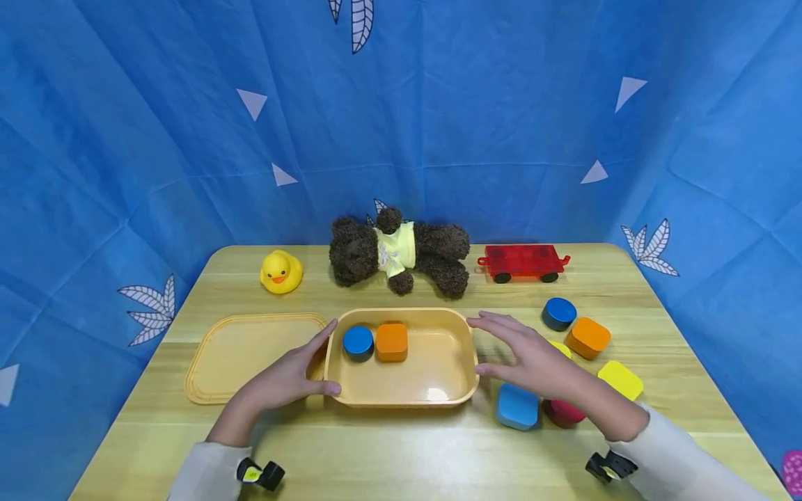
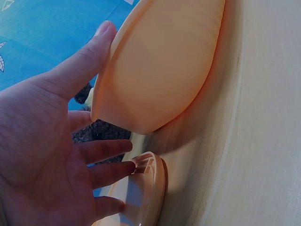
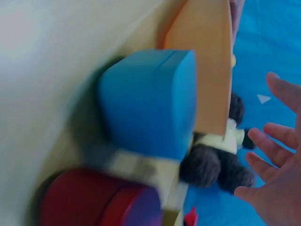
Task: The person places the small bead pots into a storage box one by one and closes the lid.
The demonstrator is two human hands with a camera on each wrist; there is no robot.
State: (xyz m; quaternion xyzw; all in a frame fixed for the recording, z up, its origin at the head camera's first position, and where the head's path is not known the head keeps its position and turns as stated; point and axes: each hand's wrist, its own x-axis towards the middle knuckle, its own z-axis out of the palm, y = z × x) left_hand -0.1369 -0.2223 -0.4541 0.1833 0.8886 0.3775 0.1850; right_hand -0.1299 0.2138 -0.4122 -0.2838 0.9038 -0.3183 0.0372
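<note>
A light-orange plastic box (image 1: 432,358) stands in the middle of the table, its open side up. Inside it, a blue round block (image 1: 359,343) sits beside an orange squarish block (image 1: 392,342). At the box's left end is my left hand (image 1: 291,372), thumb and index fingertips at the rim; in the left wrist view its other fingers extend loosely past the box (image 2: 160,66). My right hand (image 1: 532,351) hovers by the right end with fingers spread, apart from the box (image 3: 207,70) in the right wrist view. Below that hand sits a light-blue block (image 1: 517,406).
A matching flat lid (image 1: 241,358) lies left of the box. Behind are a yellow rubber duck (image 1: 281,272), a brown teddy bear (image 1: 441,243) on its side and a red toy wagon (image 1: 523,261). Several blocks, including a yellow one (image 1: 620,379), lie around my right forearm.
</note>
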